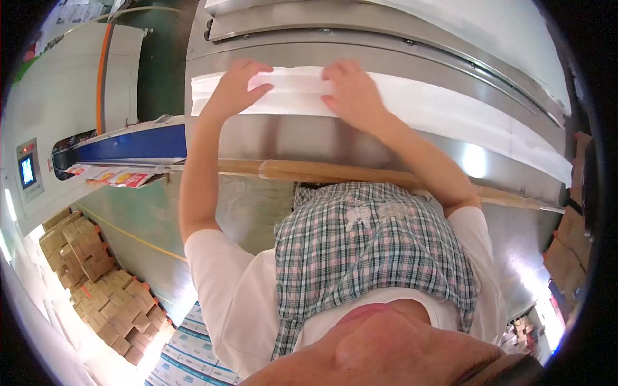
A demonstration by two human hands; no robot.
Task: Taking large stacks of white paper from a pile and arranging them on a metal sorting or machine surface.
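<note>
A long strip of white sheet material point(425, 103), paper or thin cloth, lies along a steel machine table point(309, 138) and runs from the left end far to the right. Over its left part is my left hand point(243, 89), thumb and fingers spread apart in a C shape at the far edge. My right hand point(351, 93) is a little to the right, fingers bent toward the left with a gap between thumb and fingertips. The bare strip shows between the two hands. Whether the fingertips press on it, I cannot tell.
Steel bars point(360, 38) with bolts cross behind the strip. A brown padded rail point(309, 170) edges the table before me. To the left, a blue conveyor point(135, 145) meets a white machine with a lit screen point(26, 170). Cardboard boxes point(116, 302) are stacked on the floor.
</note>
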